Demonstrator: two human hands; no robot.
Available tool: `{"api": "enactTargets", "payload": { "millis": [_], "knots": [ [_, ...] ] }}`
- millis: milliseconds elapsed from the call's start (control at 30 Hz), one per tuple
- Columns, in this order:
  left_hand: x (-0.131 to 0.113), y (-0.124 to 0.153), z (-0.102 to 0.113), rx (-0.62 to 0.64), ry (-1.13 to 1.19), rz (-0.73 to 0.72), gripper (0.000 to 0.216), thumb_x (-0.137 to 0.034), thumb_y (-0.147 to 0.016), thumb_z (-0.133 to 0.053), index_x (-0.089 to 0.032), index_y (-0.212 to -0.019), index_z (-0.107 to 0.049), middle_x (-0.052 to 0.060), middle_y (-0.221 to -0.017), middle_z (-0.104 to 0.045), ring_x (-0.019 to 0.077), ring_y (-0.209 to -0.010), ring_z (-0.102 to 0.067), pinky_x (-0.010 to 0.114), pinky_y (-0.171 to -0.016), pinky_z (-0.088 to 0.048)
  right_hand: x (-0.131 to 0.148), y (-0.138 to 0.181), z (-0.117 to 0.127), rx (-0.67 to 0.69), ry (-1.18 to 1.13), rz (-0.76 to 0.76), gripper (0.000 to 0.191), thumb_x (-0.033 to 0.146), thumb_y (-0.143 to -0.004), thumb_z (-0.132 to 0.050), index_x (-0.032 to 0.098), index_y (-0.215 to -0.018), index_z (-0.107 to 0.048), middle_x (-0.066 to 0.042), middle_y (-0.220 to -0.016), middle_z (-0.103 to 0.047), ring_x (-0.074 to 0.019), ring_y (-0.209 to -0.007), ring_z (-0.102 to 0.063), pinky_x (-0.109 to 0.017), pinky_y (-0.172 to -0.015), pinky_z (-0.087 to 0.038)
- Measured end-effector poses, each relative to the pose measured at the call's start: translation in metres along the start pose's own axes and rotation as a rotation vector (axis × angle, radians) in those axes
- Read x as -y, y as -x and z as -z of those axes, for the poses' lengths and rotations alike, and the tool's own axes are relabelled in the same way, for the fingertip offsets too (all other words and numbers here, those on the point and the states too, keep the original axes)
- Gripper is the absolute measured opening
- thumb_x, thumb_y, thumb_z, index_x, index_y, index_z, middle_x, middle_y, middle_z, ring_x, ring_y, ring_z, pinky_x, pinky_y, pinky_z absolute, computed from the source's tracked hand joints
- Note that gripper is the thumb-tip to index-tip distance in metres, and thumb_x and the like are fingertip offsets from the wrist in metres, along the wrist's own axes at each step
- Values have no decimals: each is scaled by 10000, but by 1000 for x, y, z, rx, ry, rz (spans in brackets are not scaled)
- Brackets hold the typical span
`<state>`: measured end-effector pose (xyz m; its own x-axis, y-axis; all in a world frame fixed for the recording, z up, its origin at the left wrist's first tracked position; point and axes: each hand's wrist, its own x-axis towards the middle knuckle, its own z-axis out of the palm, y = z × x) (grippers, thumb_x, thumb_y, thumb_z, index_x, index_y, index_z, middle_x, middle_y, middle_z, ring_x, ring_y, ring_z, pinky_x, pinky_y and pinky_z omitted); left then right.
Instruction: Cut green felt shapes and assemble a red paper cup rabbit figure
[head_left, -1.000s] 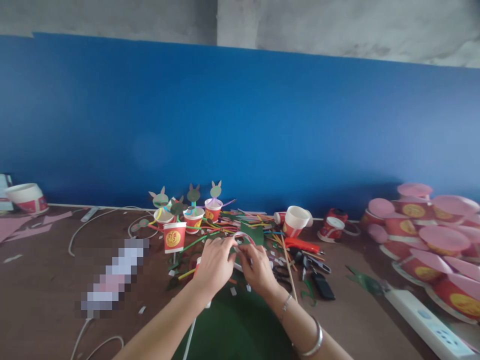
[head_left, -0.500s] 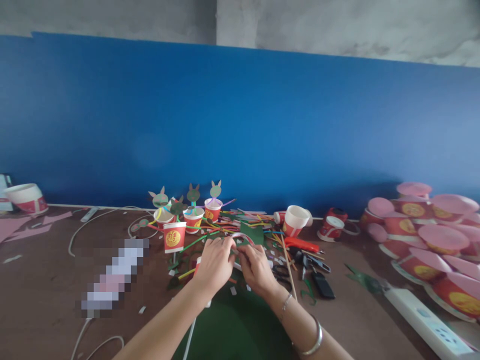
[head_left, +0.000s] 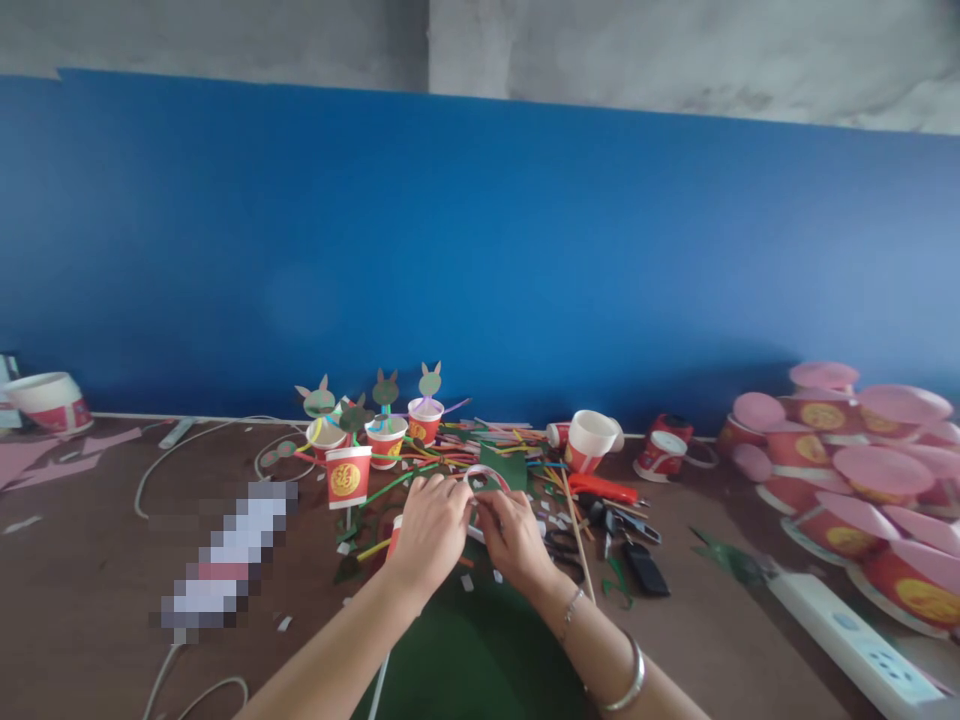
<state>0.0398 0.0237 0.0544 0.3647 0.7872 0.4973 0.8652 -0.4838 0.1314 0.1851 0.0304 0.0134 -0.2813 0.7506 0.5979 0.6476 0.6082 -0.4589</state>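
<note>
My left hand (head_left: 436, 522) and my right hand (head_left: 516, 525) meet at the middle of the table, fingertips pinched close together. Between them shows the curved pale rim of what looks like a roll of tape (head_left: 489, 474); its near part is hidden by my fingers. Both hands are closed on it, though the exact grip is covered. Just left of my left hand, a red paper cup (head_left: 395, 530) is partly hidden behind the wrist. Under my forearms lies a dark green sheet (head_left: 480, 650). White paper scraps (head_left: 467, 582) are scattered around.
Cup figures with eared paper heads (head_left: 349, 478) stand at left behind coloured sticks (head_left: 495, 436). On the right are a white-and-red cup (head_left: 592, 440), a red-orange tool (head_left: 602, 488), scissors (head_left: 566, 545), a black object (head_left: 646, 570), a power strip (head_left: 855, 640) and pink-topped cups (head_left: 885, 470).
The hands stay nearly in place, with only a slight shift of the fingers at the roll. The view has moved very slightly; the objects on the table look the same.
</note>
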Motion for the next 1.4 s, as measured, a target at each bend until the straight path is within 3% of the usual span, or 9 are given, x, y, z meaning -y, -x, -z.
{"api": "enactTargets", "payload": {
  "millis": [333,600,733,900,1033,1100,1200,1300,1400],
  "knots": [
    [2,0,1,50,72,-9,105,-138,-830,-466,-192,-774,-538,25,-736,-614,200,-770,-532,338,-701,-329,5,-1,4,-7,-41,-16,162,123,-839,-414,206,-854,-553,-15,-701,-638,-162,-647,-582,-313,-717,-359],
    [2,-3,8,56,116,-63,126,-113,-820,-463,-191,-745,-526,18,-728,-594,185,-756,-516,323,-689,-309,10,-5,11,-25,-141,-136,166,163,-797,-461,194,-664,-557,5,-604,-590,-155,-635,-520,-288,-675,-374],
    [2,-5,14,52,168,-87,125,-113,-814,-466,-192,-737,-523,8,-730,-593,171,-737,-505,320,-693,-299,12,-7,15,-3,-330,-220,189,222,-804,-477,177,-629,-535,19,-565,-528,-126,-580,-470,-249,-589,-370],
    [1,-4,14,12,251,-85,174,-137,-850,-396,-191,-772,-543,19,-722,-596,169,-739,-497,325,-720,-308,13,-10,12,42,-728,-405,226,343,-808,-510,175,-656,-502,58,-522,-390,-85,-479,-343,-201,-444,-282],
    [1,-3,11,-53,511,22,167,-221,-865,-395,-190,-787,-540,22,-737,-594,164,-738,-507,318,-746,-336,10,-11,7,43,-893,-456,250,397,-816,-500,182,-689,-487,59,-545,-386,-86,-487,-347,-202,-460,-286],
    [5,-5,12,-86,735,186,173,-302,-855,-422,-185,-802,-538,15,-720,-576,146,-673,-504,278,-677,-367,8,-11,7,42,-812,-434,247,396,-832,-473,186,-702,-489,49,-555,-424,-94,-491,-373,-209,-469,-305],
    [15,-12,16,-79,976,372,249,-399,-817,-467,-165,-802,-550,-2,-673,-553,123,-600,-485,221,-554,-356,2,-12,11,-52,-399,-286,168,301,-841,-462,187,-742,-537,7,-616,-535,-130,-565,-458,-249,-554,-361],
    [24,-17,17,9,995,446,293,-418,-790,-488,-147,-771,-597,14,-687,-594,146,-651,-522,229,-582,-380,-9,-10,12,-110,60,-120,132,173,-813,-475,192,-762,-595,-34,-712,-606,-178,-709,-524,-314,-696,-363],
    [27,-17,13,65,1006,474,314,-402,-803,-454,-142,-763,-626,32,-758,-639,166,-726,-553,245,-644,-404,-21,-5,9,-79,304,-121,158,113,-763,-514,200,-667,-605,-50,-727,-602,-208,-759,-528,-331,-693,-345]
  ]
}}
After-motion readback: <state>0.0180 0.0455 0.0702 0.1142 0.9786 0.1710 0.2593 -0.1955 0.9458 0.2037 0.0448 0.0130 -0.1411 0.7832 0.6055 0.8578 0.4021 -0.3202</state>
